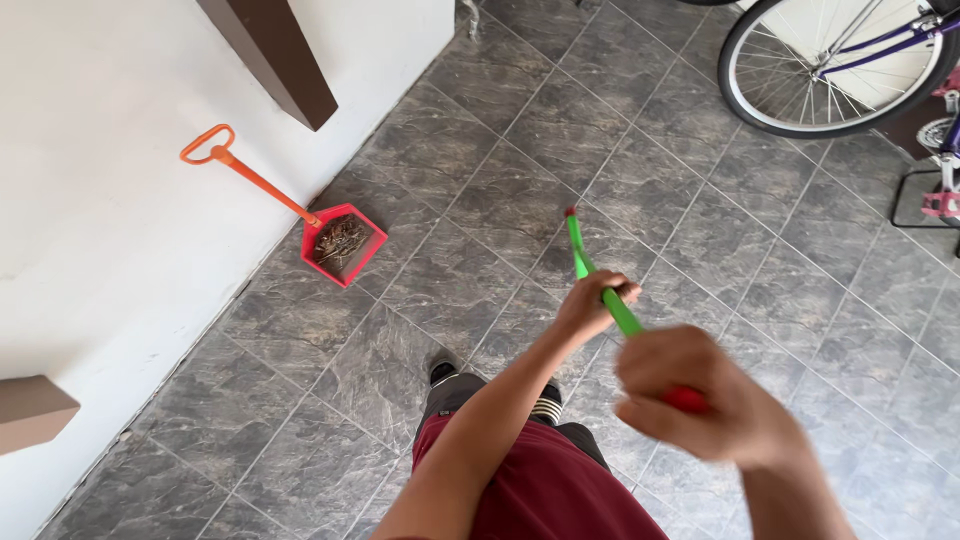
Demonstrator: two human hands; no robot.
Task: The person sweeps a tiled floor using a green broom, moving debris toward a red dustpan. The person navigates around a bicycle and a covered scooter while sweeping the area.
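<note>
Both my hands grip a thin green stick (580, 262) that points away from me over the grey tiled floor. My left hand (592, 303) is closed around its middle. Nearer to me, my right hand (705, 405) is closed on its red end grip (686, 399). The stick's far end has a small red tip, and no brush head shows. A red dustpan (342, 243) with a long orange handle (250, 175) stands at the foot of the white wall, well to the left of my hands. It holds dry brown debris.
A bicycle's wheel (830, 70) and purple frame stand at the top right, with a pink pedal (943, 203) nearby. A dark brown beam (275, 55) juts from the white wall (90, 200), and a brown ledge (30, 410) sits lower left. My feet and dark red shorts are below.
</note>
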